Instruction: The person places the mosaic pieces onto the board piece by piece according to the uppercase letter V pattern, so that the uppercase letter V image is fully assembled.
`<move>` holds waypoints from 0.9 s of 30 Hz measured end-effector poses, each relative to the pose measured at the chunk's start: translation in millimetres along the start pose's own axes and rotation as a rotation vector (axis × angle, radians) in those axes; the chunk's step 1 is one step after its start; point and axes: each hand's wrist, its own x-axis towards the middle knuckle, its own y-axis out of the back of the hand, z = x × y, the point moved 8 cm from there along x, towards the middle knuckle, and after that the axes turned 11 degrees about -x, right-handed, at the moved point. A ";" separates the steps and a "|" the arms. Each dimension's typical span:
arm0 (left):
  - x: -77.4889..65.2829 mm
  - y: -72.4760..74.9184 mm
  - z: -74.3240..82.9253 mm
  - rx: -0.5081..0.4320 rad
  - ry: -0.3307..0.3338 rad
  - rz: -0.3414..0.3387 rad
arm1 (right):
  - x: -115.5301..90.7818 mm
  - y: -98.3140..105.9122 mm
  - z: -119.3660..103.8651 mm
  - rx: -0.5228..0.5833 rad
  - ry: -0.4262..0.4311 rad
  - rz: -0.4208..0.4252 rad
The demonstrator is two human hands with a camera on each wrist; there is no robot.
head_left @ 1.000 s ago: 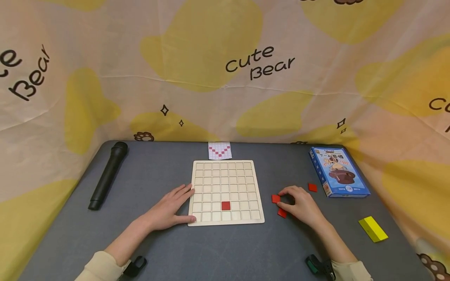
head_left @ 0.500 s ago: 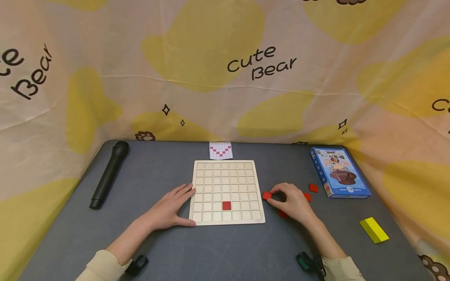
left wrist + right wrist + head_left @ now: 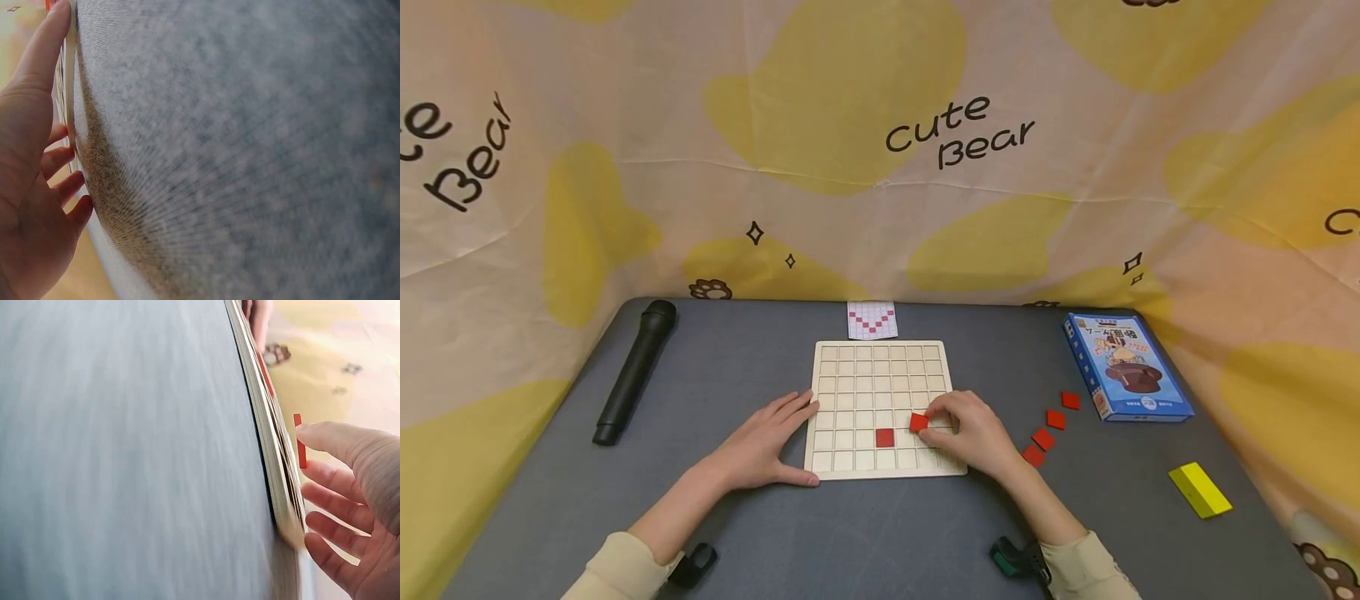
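Observation:
A pale wooden grid board (image 3: pixel 856 400) lies on the dark grey table, with one red square tile (image 3: pixel 885 437) set in a cell of its second row from the front. My left hand (image 3: pixel 767 446) rests at the board's left edge, fingers spread and fairly straight, thumb on the front left corner. Above the right part of the board, my right hand (image 3: pixel 973 429) pinches another red tile (image 3: pixel 918 422) between thumb and finger. The right wrist view shows that pinched tile (image 3: pixel 300 442) edge-on, held just above the board's surface.
Several loose red tiles (image 3: pixel 1043 439) lie right of the board. Behind it is a small pattern card (image 3: pixel 872 320) with pink squares. A blue box (image 3: pixel 1127 367) and a yellow block (image 3: pixel 1199 490) are at the right, a black microphone (image 3: pixel 634 371) at the left.
My right hand has picked up a red tile from the table at the right and carried it left over the board. My left hand has stayed at the board's edge.

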 end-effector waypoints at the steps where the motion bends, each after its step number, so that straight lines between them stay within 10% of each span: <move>1: 0.1 0.5 0.1 0.000 0.002 0.002 | 1.8 -2.7 -4.6 -0.002 0.012 -0.001; 27: 3.1 -0.6 -2.0 0.005 0.034 -0.013 | 43.6 -40.5 -56.4 -0.083 0.051 -0.118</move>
